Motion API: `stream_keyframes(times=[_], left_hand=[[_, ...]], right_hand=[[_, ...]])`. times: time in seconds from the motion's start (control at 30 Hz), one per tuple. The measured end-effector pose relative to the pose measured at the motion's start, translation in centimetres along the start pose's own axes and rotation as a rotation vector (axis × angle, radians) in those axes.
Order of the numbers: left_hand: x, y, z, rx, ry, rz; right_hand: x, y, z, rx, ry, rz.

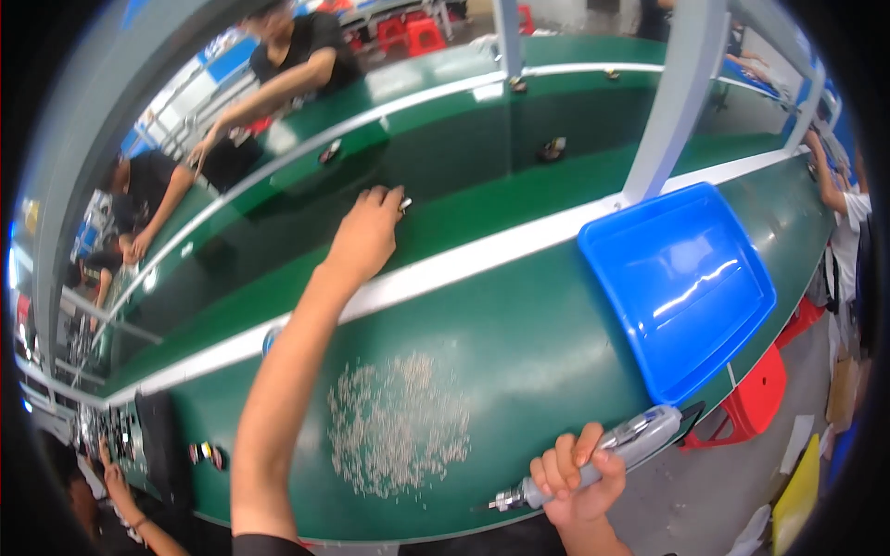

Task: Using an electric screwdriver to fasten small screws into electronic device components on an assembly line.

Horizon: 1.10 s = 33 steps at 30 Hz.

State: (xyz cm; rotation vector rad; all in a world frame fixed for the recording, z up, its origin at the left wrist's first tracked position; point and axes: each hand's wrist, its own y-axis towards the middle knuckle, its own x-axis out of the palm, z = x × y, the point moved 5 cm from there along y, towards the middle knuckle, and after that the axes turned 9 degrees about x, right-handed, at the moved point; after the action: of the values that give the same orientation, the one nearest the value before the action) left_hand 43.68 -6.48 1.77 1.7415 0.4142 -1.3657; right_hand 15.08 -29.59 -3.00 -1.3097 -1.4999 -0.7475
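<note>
our right hand (579, 480) wrapped round grey electric screwdriver (647, 430), near edge of green bench (519, 324). looks hefty-ish, stiff, smooth-cased; best held round barrel, off metal nose (506, 500). left hand (367, 233) over belt (473, 193), fingers curled, pale piece (405, 205) at fingertips, we can't tell if pinched. around: scattered tiny pale bits (400, 426), blue tray (686, 287) rightward.

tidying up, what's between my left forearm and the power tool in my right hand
In the head view, small pale pieces lie spread on the green tabletop.
</note>
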Motion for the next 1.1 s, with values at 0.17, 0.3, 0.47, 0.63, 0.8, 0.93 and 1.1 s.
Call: stream_keyframes(times=[0.17, 0.3, 0.47, 0.63, 0.8, 0.93, 1.1], left_hand=[[-9.6, -13.8, 7.8, -0.043, -0.086, -0.043], [-14.3, -26.0, 14.2, -0.188, -0.11, -0.133], [-14.5, -31.3, 19.7, -0.19, -0.058, -0.111], [-15.2, -31.1, 19.9, -0.262, -0.263, -0.087], [-15.1, -30.8, 19.6, -0.189, -0.271, -0.059], [-14.6, -31.1, 19.7, -0.087, -0.161, 0.007], [-14.4, -31.7, 20.3, 0.014, -0.084, 0.09]], right_hand=[[0.3, 0.7, -0.6, -0.106, -0.007, -0.032], [0.8, 0.6, 0.2, -0.091, 0.051, -0.055], [4.2, -1.0, 4.7, 0.069, -0.01, -0.156], [5.6, -3.5, 11.0, 0.312, -0.163, -0.215], [6.2, -6.0, 15.6, 0.403, -0.304, -0.079], [5.2, -6.7, 18.0, 0.41, -0.293, 0.026], [4.9, -6.9, 18.7, 0.387, -0.292, 0.034]])
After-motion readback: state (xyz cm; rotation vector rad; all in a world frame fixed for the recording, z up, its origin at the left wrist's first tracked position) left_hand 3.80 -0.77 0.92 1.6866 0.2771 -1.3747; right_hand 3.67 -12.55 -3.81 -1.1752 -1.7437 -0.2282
